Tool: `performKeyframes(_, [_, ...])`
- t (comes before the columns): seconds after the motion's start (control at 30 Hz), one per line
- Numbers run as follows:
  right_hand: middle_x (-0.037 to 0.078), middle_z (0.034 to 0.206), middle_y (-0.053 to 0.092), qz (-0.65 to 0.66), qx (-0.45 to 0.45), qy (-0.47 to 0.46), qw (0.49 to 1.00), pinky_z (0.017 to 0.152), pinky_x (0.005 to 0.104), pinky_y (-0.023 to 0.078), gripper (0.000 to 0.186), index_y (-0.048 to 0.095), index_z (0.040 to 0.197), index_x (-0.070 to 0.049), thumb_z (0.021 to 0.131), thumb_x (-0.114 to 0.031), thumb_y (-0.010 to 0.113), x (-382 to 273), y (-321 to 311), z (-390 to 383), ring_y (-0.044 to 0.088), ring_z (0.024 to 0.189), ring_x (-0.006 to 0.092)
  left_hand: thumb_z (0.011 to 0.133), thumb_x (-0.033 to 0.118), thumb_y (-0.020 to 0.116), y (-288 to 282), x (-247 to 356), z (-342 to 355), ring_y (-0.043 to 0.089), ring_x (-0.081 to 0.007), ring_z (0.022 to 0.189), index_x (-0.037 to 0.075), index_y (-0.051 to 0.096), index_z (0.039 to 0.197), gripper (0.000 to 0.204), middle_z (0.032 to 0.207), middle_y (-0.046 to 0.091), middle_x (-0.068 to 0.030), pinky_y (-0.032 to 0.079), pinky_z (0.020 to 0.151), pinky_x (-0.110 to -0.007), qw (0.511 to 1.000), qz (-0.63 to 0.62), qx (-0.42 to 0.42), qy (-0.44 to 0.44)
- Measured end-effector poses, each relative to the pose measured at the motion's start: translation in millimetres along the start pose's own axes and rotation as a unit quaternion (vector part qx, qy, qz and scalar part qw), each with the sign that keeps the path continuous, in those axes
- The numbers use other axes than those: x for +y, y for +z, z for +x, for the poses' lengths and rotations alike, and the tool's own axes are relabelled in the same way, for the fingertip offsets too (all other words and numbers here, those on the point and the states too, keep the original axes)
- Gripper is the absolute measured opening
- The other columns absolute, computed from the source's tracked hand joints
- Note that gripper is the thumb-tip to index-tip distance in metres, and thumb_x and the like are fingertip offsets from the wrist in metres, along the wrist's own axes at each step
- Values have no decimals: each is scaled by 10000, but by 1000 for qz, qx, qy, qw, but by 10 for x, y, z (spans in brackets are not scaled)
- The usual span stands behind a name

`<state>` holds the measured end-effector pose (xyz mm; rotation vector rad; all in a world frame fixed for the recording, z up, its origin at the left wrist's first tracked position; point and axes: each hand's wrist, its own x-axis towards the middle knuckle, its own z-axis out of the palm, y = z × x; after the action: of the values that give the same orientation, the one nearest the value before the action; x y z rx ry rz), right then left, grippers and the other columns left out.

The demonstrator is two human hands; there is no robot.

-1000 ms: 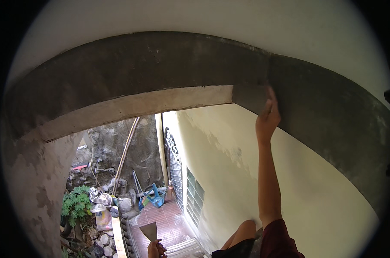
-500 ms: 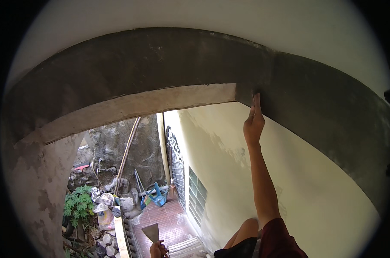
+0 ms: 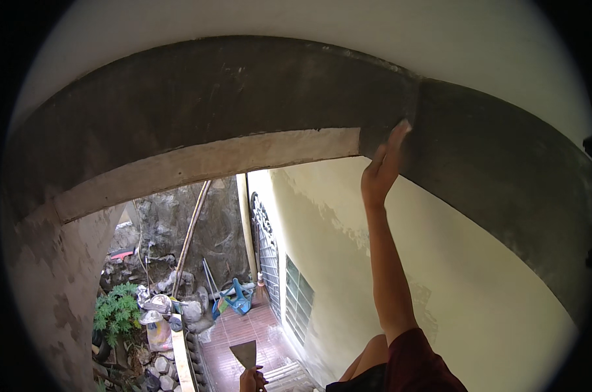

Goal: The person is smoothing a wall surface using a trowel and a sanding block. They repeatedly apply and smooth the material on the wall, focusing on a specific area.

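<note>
My right hand is raised against the dark grey plastered band under the ceiling, near the inner corner where two faces meet. Its fingers stretch upward, slightly blurred at the tips, with the thumb apart; I see nothing held there. Low in the view, my left hand grips a putty knife whose wide, flat blade points up, away from the wall. The handle is mostly hidden by the fingers. A paler strip forms the beam's underside, left of my right hand.
Far below lies a red tiled floor with a blue plastic chair and a broom. Bamboo poles lean on the rough wall. A green plant and stones stand left. The cream wall has a barred window.
My right hand has slid up and slightly right across the dark band, tilting toward the corner. My left hand with the putty knife has shifted a little right.
</note>
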<state>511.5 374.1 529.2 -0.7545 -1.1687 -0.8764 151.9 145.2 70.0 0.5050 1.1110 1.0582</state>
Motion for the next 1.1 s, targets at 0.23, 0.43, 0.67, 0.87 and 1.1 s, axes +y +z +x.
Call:
performKeyframes(0.23, [171, 1428, 479, 12, -53, 206, 977, 1057, 330, 403, 413, 418, 1414, 14, 1050, -141, 299, -151, -292, -781, 491, 1303, 259, 915, 175, 475, 12, 12, -16, 528, -161, 559, -24, 568, 1038, 252, 653, 508, -38, 524, 597, -355, 999, 39, -28, -6])
performKeyframes(0.43, [223, 1438, 443, 60, 110, 146, 981, 1114, 356, 340, 453, 319, 1453, 39, 1060, -185, 293, -446, -207, 13, 415, 1356, 314, 903, 160, 464, -68, 77, 21, 528, -154, 565, -28, 574, 1042, 259, 650, 497, -29, 532, 610, -355, 998, 59, -15, -5])
performKeyframes(0.67, [181, 1415, 488, 198, -128, 250, 939, 1057, 354, 402, 465, 298, 1494, -59, 1037, -142, 317, -1007, -57, -213, 503, 1278, 259, 919, 199, 495, 61, 63, 69, 525, -153, 579, -15, 570, 1039, 256, 668, 500, -29, 527, 605, -355, 999, 38, -19, -1])
performKeyframes(0.87, [133, 1477, 426, 342, -118, 266, 894, 1081, 404, 392, 547, 332, 1448, 27, 1065, -356, 258, -900, -261, -604, 379, 1385, 244, 940, 184, 476, 121, -10, 5, 526, -166, 580, -26, 576, 1051, 259, 668, 514, -39, 513, 593, -343, 998, 41, -38, -17])
performKeyframes(1.1, [159, 1501, 361, 327, 112, 313, 885, 1150, 356, 300, 509, 278, 1467, 39, 1066, -273, 311, -707, -259, 213, 331, 1403, 246, 961, 197, 478, 18, -31, -97, 544, -166, 623, -40, 581, 1073, 281, 702, 532, -47, 521, 631, -343, 995, 65, -69, -26])
